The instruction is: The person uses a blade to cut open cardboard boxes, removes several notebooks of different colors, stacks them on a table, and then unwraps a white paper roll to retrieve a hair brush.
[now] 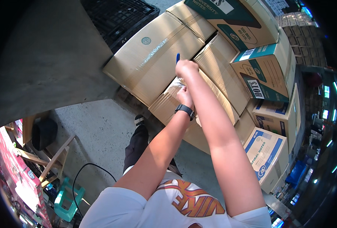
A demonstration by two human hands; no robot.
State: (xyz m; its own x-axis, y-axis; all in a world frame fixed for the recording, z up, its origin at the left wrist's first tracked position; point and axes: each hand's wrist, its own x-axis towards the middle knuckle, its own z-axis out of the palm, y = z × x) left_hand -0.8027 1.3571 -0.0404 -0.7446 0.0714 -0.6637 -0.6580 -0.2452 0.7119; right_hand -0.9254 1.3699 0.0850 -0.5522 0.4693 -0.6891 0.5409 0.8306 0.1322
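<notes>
My right hand (186, 69) is closed around a slim blue tool (178, 57), whose upper end sticks out above the fist. Whether it is a pen or a cutter I cannot tell. Just below it, my left hand (184, 96) has its fingers curled in at the top of a cardboard box (164, 107). What they pinch is hidden. Beside the two hands, a crinkled, shiny whitish piece (175, 83) shows on that box. A bigger brown carton (138, 72) with a faint round mark lies against it on the left.
Green-printed cartons (265, 72) are stacked at the right, with a white-and-blue carton (265, 152) nearer me. A black plastic pallet (119, 19) lies at the far left. Lower left are a green stool (68, 199), a black bin (44, 133) and a cable (77, 176).
</notes>
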